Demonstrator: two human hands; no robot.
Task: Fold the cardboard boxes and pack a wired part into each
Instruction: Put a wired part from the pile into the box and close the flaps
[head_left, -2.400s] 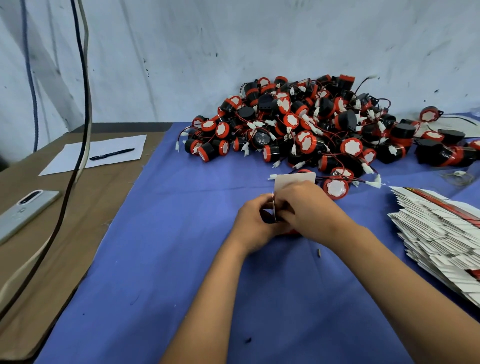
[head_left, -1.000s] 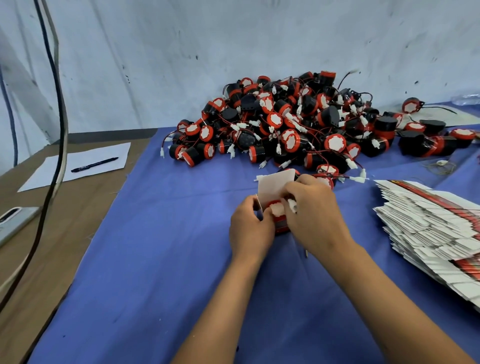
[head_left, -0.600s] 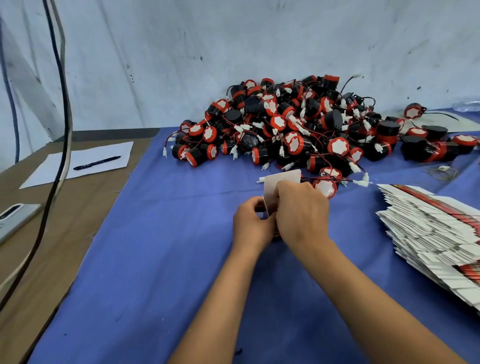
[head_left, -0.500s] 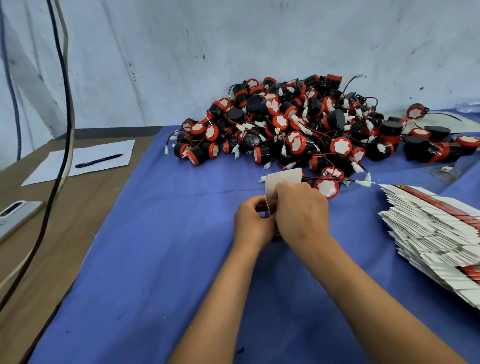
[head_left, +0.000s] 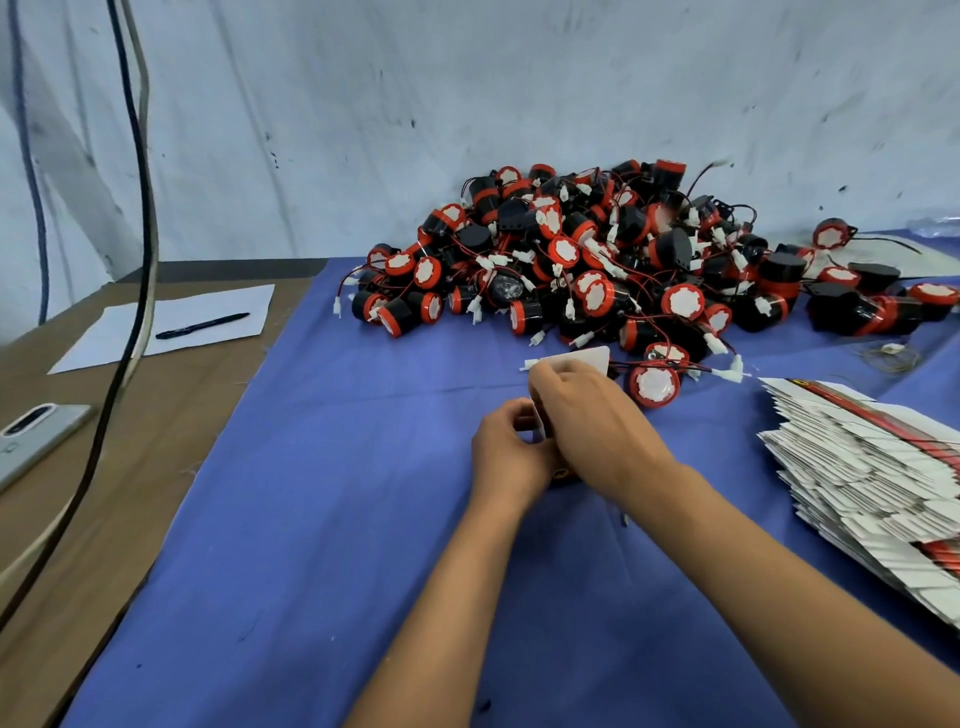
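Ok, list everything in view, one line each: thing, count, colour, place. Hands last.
wired parts: a large pile, too many to count, black and red with white caps and plugs, far side of the cloth against the wall.
flat boxes: one fanned stack, white with red edges, right edge of the cloth.
cardboard box: one, white flap up, between both hands.
cloth: one, blue, over the table.
table: one, brown, bare at left.
paper: one sheet, white, far left.
pen: one, black, on the paper.
phone: one, grey, left edge.
cables: two, black and pale, hanging at left.
left hand: grips the box.
right hand: grips the box.
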